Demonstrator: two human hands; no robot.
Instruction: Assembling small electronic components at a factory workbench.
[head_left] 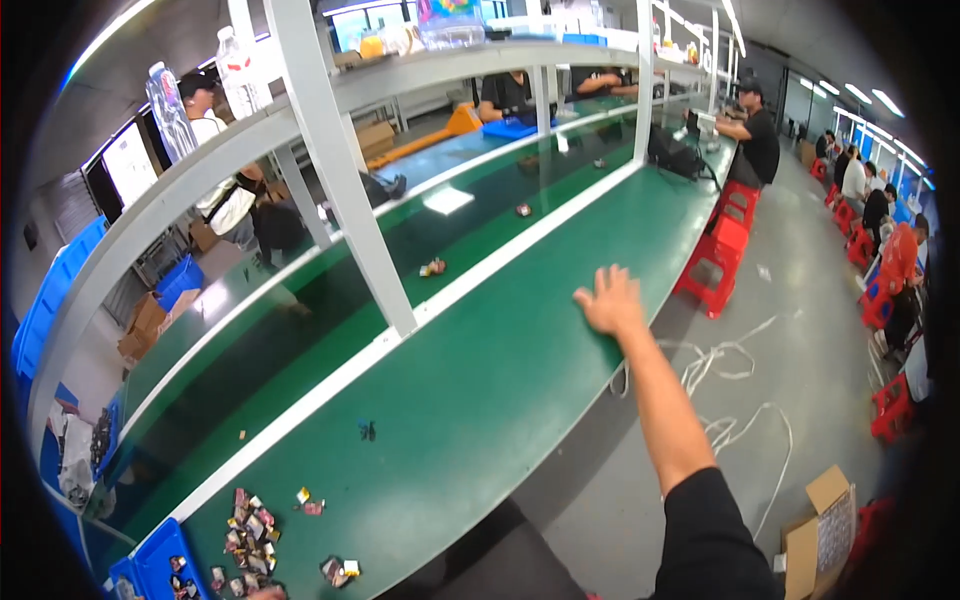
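My right hand [612,303] is stretched far out over the green tabletop [480,370], close to its right edge. Its fingers are spread and nothing is in them. Only a sliver of my left hand [268,593] shows at the bottom edge, beside a pile of small block-shaped parts [250,530] in dark red, white and yellow. The rest of that hand is cut off, so its grip cannot be made out. Two smaller groups of such parts lie nearby, a pair [310,502] and a cluster [340,571]. A little dark piece [368,431] sits farther up the table.
A blue bin [165,555] with similar parts stands at the lower left. White posts [335,170] carry a shelf along the dark green conveyor belt [330,300]. Red stools [715,265], white cables [715,370] and an open carton [820,540] are on the right. Several people work farther off.
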